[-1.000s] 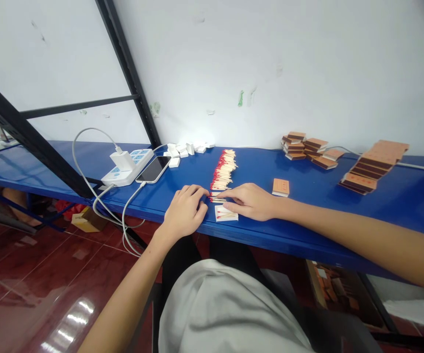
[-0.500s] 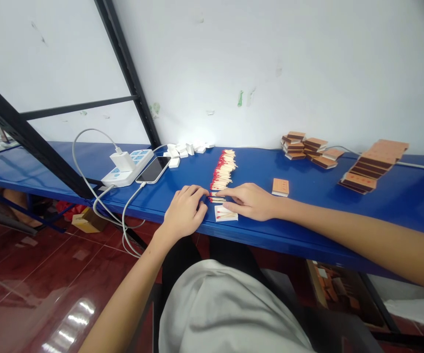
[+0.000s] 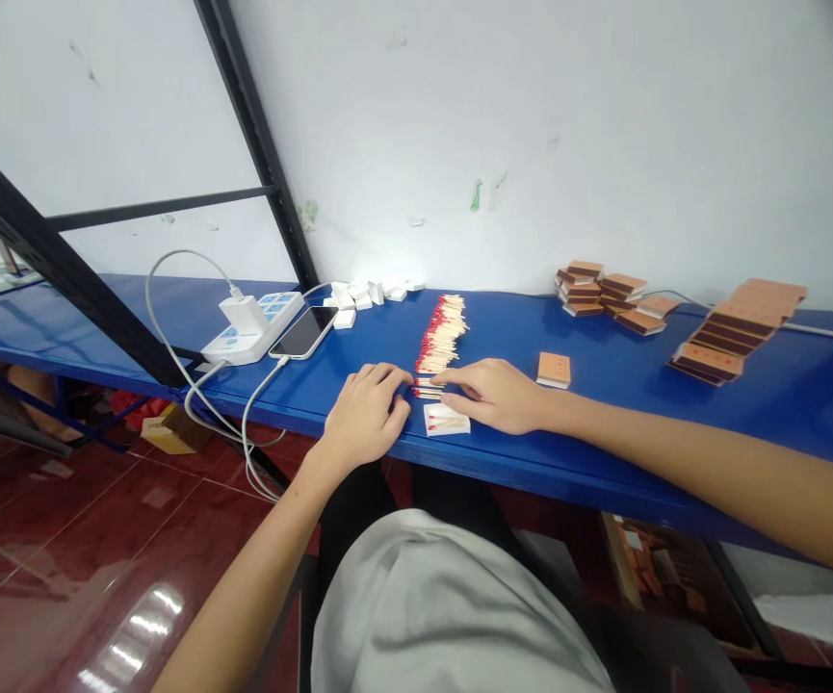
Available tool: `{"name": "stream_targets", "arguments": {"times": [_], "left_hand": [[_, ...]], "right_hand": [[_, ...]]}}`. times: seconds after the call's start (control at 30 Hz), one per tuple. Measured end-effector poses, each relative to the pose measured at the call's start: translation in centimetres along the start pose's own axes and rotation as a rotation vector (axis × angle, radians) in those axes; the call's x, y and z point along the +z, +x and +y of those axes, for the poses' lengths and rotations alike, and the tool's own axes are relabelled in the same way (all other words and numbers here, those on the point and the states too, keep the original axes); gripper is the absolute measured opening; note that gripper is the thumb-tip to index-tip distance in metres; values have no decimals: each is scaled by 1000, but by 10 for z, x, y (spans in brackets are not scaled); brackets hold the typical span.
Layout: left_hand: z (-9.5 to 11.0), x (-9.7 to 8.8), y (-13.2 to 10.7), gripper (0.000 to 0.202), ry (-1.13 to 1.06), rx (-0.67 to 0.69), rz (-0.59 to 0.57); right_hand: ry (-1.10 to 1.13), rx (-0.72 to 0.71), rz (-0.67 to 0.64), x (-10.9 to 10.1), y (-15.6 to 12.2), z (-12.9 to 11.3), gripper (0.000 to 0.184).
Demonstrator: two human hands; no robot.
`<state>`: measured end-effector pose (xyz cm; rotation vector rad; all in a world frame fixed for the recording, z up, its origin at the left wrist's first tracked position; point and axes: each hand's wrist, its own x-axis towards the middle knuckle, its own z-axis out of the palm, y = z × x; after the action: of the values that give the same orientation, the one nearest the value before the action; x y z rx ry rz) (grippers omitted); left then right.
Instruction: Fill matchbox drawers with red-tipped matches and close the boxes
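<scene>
On the blue shelf top (image 3: 300,395), a long row of red-headed matches (image 3: 443,332) runs away from me. At its near end lies a small separate group of matches (image 3: 429,388). The forefinger of my left hand (image 3: 367,412) touches their heads, its thumb held apart and the palm low over the shelf. From the other side, my right hand (image 3: 501,397) puts its forefinger at their plain ends, thumb spread away. Under that thumb sits an open white matchbox tray (image 3: 447,420) with a few matches in it. Neither hand is closed round anything.
A closed orange matchbox (image 3: 554,370) lies right of my right hand. Stacked matchboxes (image 3: 604,289) and a leaning row of matchboxes (image 3: 741,327) stand farther right. White trays (image 3: 365,295) are heaped at the back. A phone (image 3: 304,332) and power strip (image 3: 253,330) with cables lie left.
Both hands stay at the near matches, with barely any movement. The whole view has shifted very slightly.
</scene>
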<state>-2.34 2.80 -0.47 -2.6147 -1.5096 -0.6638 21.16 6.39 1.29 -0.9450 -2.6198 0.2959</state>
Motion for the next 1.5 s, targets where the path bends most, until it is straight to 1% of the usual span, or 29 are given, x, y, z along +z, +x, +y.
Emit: {"name": "stream_targets", "arguments": {"times": [0.3,0.57,0.63,0.73,0.97,1.1,1.17,1.37,1.5], "left_hand": [[2,-2,0,32,19,-19,-18],[1,-5,1,45,18,-34,-100],[0,-4,1,44,23,-39,-102],[0,-3,1,41,-3,-42,-67],[-8,0,4,31,-143,-72,-20],[-10,0,6,26,-198,-67,3],[-8,-1,6,25,-203,-67,3],[-2,-6,6,25,-152,-141,-44],[0,-10,5,24,-140,-104,-54]], "right_hand": [[-50,42,-16,0,1,-1,44],[39,16,28,3,1,6,43],[49,12,35,3,1,6,42],[33,17,28,3,1,6,42],[35,-23,39,4,-1,8,41],[61,-44,41,4,-1,9,39],[79,-50,39,3,-1,9,40],[115,-53,35,1,-2,7,40],[131,-93,-22,-1,-2,8,43]]}}
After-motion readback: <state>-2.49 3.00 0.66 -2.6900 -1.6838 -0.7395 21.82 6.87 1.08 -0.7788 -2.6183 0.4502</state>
